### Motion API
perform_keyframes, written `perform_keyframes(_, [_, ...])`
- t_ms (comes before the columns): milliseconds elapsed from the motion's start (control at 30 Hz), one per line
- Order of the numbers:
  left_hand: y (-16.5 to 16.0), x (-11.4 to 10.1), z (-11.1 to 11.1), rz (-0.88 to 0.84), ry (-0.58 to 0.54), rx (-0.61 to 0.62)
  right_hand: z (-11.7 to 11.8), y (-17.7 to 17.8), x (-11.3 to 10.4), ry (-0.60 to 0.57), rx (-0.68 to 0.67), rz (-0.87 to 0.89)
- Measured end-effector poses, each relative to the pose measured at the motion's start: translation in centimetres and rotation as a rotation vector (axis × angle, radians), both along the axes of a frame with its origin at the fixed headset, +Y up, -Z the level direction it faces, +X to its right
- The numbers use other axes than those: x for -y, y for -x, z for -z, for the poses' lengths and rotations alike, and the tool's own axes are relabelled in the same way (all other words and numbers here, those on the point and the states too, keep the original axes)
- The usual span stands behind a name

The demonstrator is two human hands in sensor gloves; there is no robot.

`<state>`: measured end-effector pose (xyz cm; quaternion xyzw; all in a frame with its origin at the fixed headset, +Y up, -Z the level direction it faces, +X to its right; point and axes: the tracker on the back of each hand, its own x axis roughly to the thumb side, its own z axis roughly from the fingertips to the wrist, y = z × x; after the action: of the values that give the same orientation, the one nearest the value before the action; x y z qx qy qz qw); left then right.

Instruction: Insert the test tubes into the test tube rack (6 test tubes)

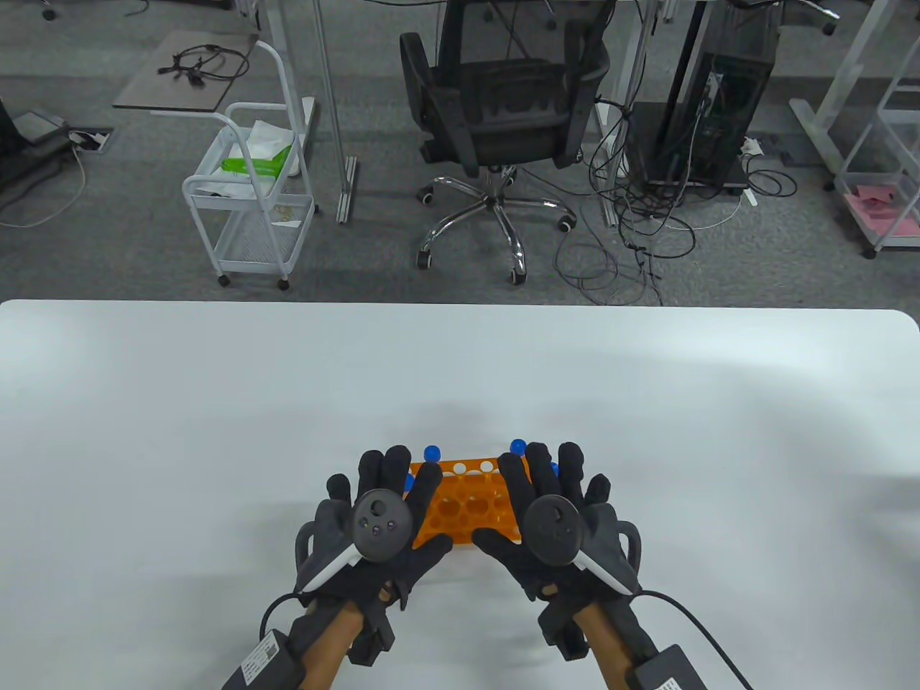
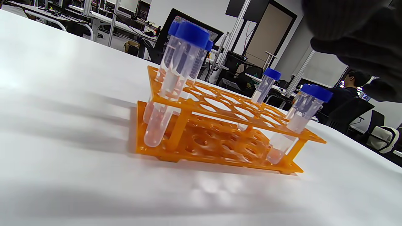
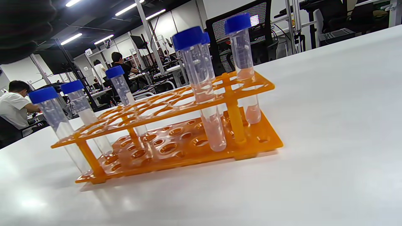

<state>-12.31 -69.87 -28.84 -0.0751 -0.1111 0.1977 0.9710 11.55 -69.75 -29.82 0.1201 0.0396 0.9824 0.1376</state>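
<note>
White table (image 1: 215,431), matte and bare apart from the work; beyond its far edge grey carpet, one black office chair (image 1: 496,115), one white wire trolley (image 1: 248,208), loose cables, a dark computer tower. Seated people at far benches in the wrist views. One orange rack (image 1: 471,507) between the two hands, partly under their fingers. Six clear test tubes with blue caps (image 3: 201,88) counted in the right wrist view: three at each end of the rack, all upright in holes (only about four caps visible from above). Left hand (image 1: 381,525) flat, fingers straight, spread over the rack's left end, holding nothing. Right hand (image 1: 553,521) likewise flat over the right end, holding nothing.
</note>
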Motion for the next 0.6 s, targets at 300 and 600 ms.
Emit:
perform_keyframes(300, [0.17, 0.01, 0.06, -0.006, 0.002, -0.004, 0.0, -0.01, -0.01, 0.006, 0.001, 0.005])
perform_keyframes(600, [0.29, 0.04, 0.16, -0.013, 0.013, -0.006, 0.03, -0.02, 0.01, 0.014, 0.002, 0.005])
